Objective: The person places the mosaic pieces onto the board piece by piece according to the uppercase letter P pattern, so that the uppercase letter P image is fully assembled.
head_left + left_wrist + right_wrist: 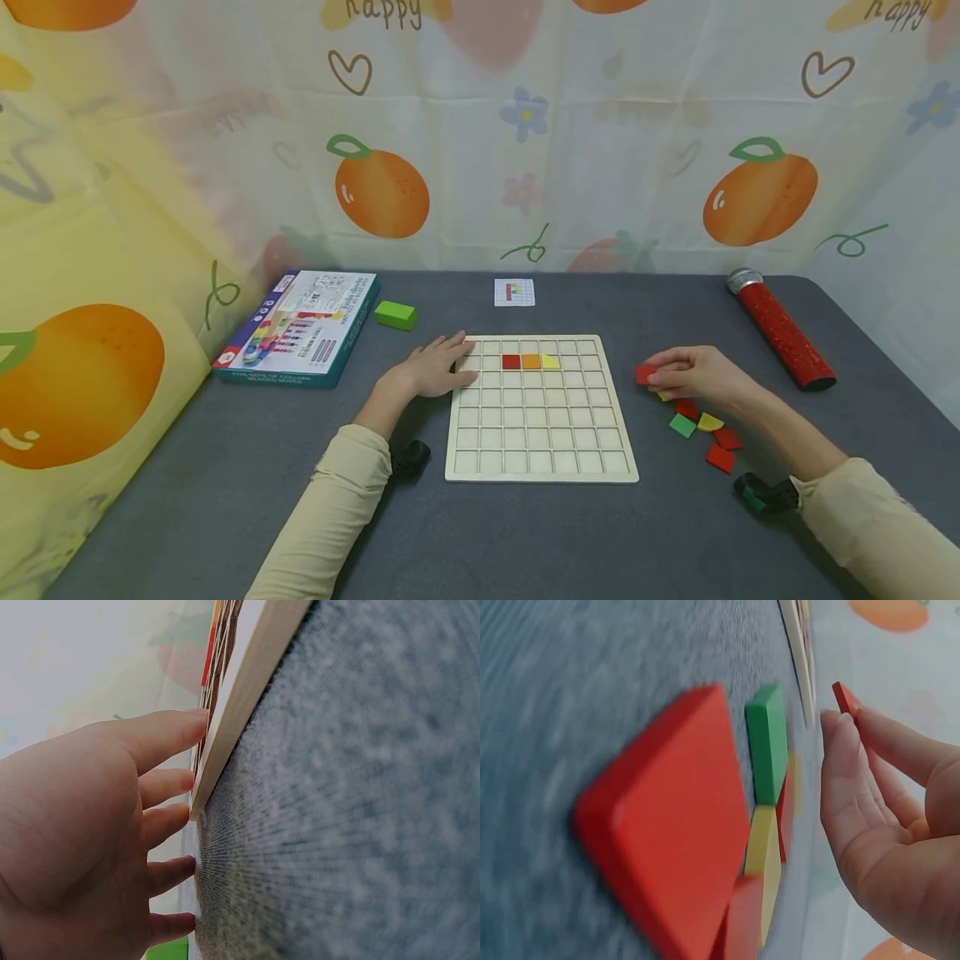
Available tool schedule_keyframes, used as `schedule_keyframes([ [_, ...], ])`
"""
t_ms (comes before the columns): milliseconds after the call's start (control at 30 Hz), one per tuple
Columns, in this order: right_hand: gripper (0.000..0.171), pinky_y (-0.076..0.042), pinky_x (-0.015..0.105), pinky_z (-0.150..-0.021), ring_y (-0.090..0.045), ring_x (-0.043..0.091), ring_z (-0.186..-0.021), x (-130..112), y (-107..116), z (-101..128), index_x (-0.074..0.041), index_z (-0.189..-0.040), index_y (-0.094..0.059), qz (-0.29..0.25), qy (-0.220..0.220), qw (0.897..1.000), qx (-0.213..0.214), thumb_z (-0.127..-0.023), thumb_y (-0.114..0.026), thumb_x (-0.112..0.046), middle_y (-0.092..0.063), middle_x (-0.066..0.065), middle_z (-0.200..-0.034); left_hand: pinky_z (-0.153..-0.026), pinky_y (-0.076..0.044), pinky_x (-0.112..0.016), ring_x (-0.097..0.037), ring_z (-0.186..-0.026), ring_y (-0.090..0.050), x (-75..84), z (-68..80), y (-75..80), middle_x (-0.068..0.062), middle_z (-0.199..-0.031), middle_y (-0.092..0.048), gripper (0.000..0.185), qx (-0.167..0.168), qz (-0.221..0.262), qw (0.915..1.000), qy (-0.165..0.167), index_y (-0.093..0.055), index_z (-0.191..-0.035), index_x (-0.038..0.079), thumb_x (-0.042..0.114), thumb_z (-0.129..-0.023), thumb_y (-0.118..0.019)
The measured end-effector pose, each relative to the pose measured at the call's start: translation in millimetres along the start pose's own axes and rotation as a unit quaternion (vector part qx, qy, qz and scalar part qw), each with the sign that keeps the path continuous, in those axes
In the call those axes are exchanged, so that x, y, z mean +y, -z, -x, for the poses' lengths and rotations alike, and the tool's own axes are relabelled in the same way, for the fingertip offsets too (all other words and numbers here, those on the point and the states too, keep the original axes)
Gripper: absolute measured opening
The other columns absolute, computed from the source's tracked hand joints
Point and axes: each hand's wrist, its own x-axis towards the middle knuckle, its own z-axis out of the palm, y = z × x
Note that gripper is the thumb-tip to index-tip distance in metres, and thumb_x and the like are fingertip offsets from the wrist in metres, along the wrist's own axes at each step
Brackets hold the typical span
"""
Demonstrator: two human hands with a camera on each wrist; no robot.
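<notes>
- Right hand (701, 375) pinches a red tile (645, 374) near the table's right edge; carry it level to the grid board (542, 467)
- Left hand (435, 367), fingers flat and holding nothing, steadies the board's far left corner

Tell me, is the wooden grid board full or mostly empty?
Mostly empty: the wooden grid board holds only a red tile, orange tile and yellow tile.

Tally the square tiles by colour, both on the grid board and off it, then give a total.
Red: 5 (one on the board, one pinched in the right hand, three loose)
Orange: 1
Yellow: 3
Green: 1
Total: 10
</notes>
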Motion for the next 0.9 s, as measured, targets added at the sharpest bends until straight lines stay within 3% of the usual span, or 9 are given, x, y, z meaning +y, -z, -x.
schedule_keyframes([
  [367, 0.051, -0.054, 0.033, -0.078, -0.067, 0.02, -0.088, -9.0, -21.1, -15.9, 0.011, -0.127, -0.052, -0.002, -0.008, 1.0, -0.012, -0.089, -0.07, -0.018, -0.068, 0.013, -0.105, -0.111, -0.01, -0.056, -0.033, -0.143, -0.007, -0.2, 0.4, -0.4, -0.007, -0.159, -0.01, 0.067, -0.003, -0.001, 1.0, 0.004, -0.022, -0.153, 0.014, 0.043, -0.099, -0.047],
  [900, 0.046, -0.054, 0.035, -0.078, -0.067, 0.022, -0.086, -22.5, -51.2, -35.4, 0.013, -0.125, -0.052, -0.023, 0.002, 0.999, -0.039, -0.089, -0.068, -0.01, -0.063, 0.022, -0.112, -0.111, -0.01, -0.056, -0.033, -0.143, -0.007, -1.5, -2.0, -1.4, -0.008, -0.158, -0.011, 0.066, 0.002, -0.005, 1.0, 0.003, -0.023, -0.153, 0.014, 0.043, -0.099, -0.047],
])
